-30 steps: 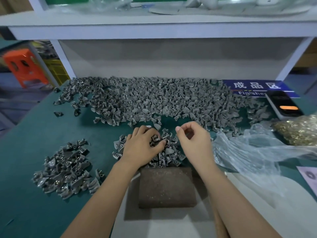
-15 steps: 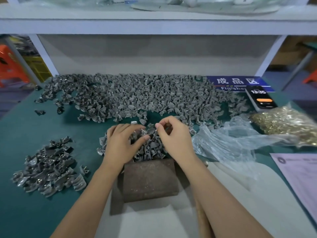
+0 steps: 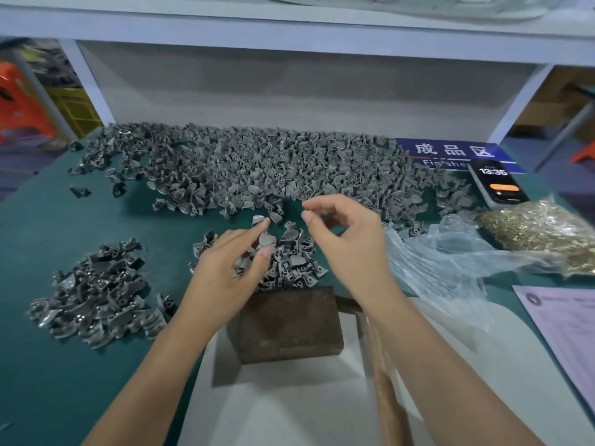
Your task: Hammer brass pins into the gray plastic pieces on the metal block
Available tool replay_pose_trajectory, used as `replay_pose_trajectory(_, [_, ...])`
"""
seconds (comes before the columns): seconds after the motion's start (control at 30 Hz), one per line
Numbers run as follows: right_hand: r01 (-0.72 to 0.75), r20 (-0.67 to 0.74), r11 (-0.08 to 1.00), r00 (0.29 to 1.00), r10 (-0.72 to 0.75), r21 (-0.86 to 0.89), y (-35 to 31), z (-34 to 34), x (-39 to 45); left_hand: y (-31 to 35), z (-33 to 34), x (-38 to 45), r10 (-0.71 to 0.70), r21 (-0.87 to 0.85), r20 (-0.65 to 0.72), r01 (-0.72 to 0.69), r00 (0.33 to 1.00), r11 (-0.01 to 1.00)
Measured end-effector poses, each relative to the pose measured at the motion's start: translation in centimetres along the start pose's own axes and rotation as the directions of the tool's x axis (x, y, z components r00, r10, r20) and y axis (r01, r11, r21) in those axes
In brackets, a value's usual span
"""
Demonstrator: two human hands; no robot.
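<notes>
A brown metal block (image 3: 286, 323) sits on a white pad (image 3: 289, 400) in front of me. Just behind it lies a small heap of gray plastic pieces (image 3: 294, 265). My left hand (image 3: 225, 275) hovers over that heap and pinches one gray piece (image 3: 268, 240) between thumb and fingers. My right hand (image 3: 347, 243) is raised beside it, fingers curled, thumb and forefinger slightly apart; whether it holds a pin is hidden. Brass pins (image 3: 544, 233) fill a clear bag at the right. A wooden hammer handle (image 3: 386, 391) lies under my right forearm.
A big pile of gray pieces (image 3: 273, 165) spreads across the back of the green table. Another pile (image 3: 93, 294) lies at the left. A crumpled clear bag (image 3: 450, 265), a phone (image 3: 497, 185), a blue sign (image 3: 450, 151) and a paper sheet (image 3: 566, 320) are on the right.
My left hand has lifted a gray piece out of the small heap. My right hand has risen and drawn a little away from the left; its fingertips have parted.
</notes>
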State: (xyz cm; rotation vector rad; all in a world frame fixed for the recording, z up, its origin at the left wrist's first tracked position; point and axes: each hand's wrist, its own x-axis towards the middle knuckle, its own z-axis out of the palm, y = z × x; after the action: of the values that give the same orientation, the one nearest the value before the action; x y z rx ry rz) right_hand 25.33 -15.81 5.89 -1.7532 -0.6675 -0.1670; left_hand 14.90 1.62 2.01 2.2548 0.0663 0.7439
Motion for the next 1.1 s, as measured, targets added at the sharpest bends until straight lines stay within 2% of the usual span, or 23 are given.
replay_pose_trajectory(0.17, [-0.092, 0.127, 0.994, 0.988, 0.084, 0.060, -0.3, -0.4, -4.7, 1.4, 0.5, -1.4, 0.062, -0.059, -0.020, -0.063, 0.998, 0.996])
replay_pose_trajectory(0.3, [-0.106, 0.061, 0.987, 0.993, 0.099, 0.118, 0.3, -0.3, -6.2, 1.8, 1.3, -1.8, 0.026, -0.119, -0.037, -0.030, 0.999, 0.992])
replay_pose_trajectory(0.4, [-0.074, 0.036, 0.994, 0.997, 0.071, 0.085, 0.4, -0.3, -6.2, 1.6, 1.4, -2.0, -0.006, -0.098, -0.035, 0.003, 0.999, 0.995])
replay_pose_trajectory(0.67, [-0.011, 0.079, 1.000, 0.997, 0.009, 0.023, 0.8, -0.3, -6.4, 1.7, 1.2, -2.1, -0.063, -0.102, 0.008, 0.063, 0.998, 0.993])
replay_pose_trajectory(0.8, [-0.016, 0.071, 0.999, 0.997, 0.014, 0.036, 0.7, -0.3, -6.4, 2.0, 1.2, -1.9, -0.026, -0.121, 0.018, 0.028, 0.999, 0.992])
replay_pose_trajectory(0.9, [-0.039, 0.060, 0.996, 0.998, 0.034, 0.084, 0.5, -0.3, -6.5, 2.2, 1.3, -1.9, -0.039, -0.181, 0.025, 0.043, 0.999, 0.983])
replay_pose_trajectory(0.97, [-0.063, 0.066, 0.993, 0.996, 0.056, 0.101, 0.5, -0.2, -6.5, 2.3, 1.4, -1.9, -0.092, -0.243, 0.066, 0.106, 0.994, 0.964])
replay_pose_trajectory(1.1, [-0.103, 0.063, 0.988, 0.993, 0.096, 0.114, 0.4, -0.1, -6.6, 2.4, 1.0, -1.9, -0.091, -0.326, 0.149, 0.136, 0.985, 0.935])
